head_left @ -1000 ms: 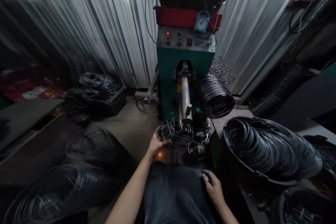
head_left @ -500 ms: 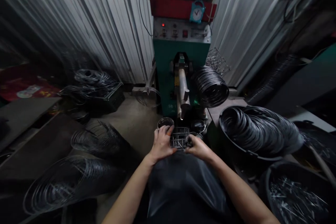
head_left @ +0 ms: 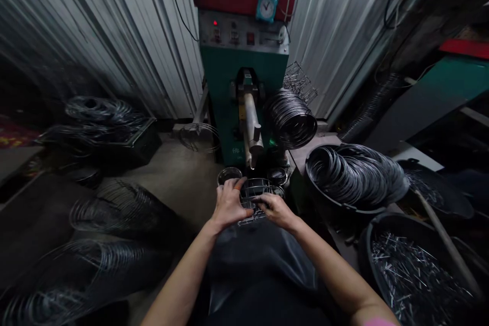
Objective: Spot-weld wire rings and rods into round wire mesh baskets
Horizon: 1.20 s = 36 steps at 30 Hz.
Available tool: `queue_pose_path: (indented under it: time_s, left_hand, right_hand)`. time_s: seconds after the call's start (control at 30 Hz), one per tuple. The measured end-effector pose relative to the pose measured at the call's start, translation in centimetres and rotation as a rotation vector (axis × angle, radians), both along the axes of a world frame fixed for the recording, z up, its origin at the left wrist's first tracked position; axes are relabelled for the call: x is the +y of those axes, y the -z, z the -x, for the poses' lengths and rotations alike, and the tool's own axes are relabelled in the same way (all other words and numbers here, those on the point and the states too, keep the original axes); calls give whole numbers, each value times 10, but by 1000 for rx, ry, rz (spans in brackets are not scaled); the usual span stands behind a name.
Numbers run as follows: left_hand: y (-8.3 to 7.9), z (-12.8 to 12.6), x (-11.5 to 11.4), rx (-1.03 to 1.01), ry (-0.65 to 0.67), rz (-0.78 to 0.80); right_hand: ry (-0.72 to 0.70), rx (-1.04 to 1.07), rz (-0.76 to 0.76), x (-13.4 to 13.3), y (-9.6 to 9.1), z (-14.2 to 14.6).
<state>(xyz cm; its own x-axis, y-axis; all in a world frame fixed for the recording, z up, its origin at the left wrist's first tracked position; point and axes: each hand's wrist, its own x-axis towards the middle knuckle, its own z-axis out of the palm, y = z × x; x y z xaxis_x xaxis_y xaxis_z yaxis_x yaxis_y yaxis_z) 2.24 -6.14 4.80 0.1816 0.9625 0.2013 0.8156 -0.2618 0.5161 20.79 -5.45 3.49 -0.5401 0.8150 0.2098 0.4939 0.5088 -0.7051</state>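
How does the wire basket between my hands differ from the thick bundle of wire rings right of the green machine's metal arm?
The wire basket has crossing wires with open gaps; the bundle of wire rings is loops packed closely together. The basket sits between the left hand and right hand; neither hand touches the bundle. Both look like metal wire.
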Motion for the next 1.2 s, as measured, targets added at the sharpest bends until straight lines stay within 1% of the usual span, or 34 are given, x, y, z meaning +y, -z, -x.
queue_pose_path:
  time_s: [0.1,0.17,0.27,0.37,0.47,0.57,0.67,0.77,0.83,0.93,1.03,1.13,1.2]
  left_hand:
    - [0,1,6,-25,2,15]
    - [0,0,10,-16,10,15]
    - [1,0,18,-8,22,22]
    - [3,1,25,-23,44,27]
    - [7,5,30,-33,64,10]
    - [10,9,37,-53,66,-12]
    - [8,11,49,-68,52,7]
    - [3,10,62,-55,21,54]
    - [0,8,67,-45,23,71]
    - [-1,5,68,-38,3,79]
    - [-1,2,67,-38,-49,60]
    - [0,1,74,-42,-82,40]
    - [0,1,81,-48,-104,70]
  right_hand:
    - [-79,-55,-19,5,-6,-5]
    - [-93,-87,-42,9,-7,-5]
    - [-77,-91,-67,15,-4,-4]
    - [-74,-50,-83,20,2,-2]
    - [-86,-29,-102,24,6,-1]
    - [-94,-51,-135,31,7,1]
    - [-70,-84,-167,42,3,5]
    - [-45,-95,-181,55,-3,8]
    - [-36,-83,-183,59,-5,10]
    - [3,-81,-193,58,-1,9]
    - [58,-133,-221,57,5,9]
    - [110,-184,-238,63,5,12]
    - [137,-191,-229,70,3,15]
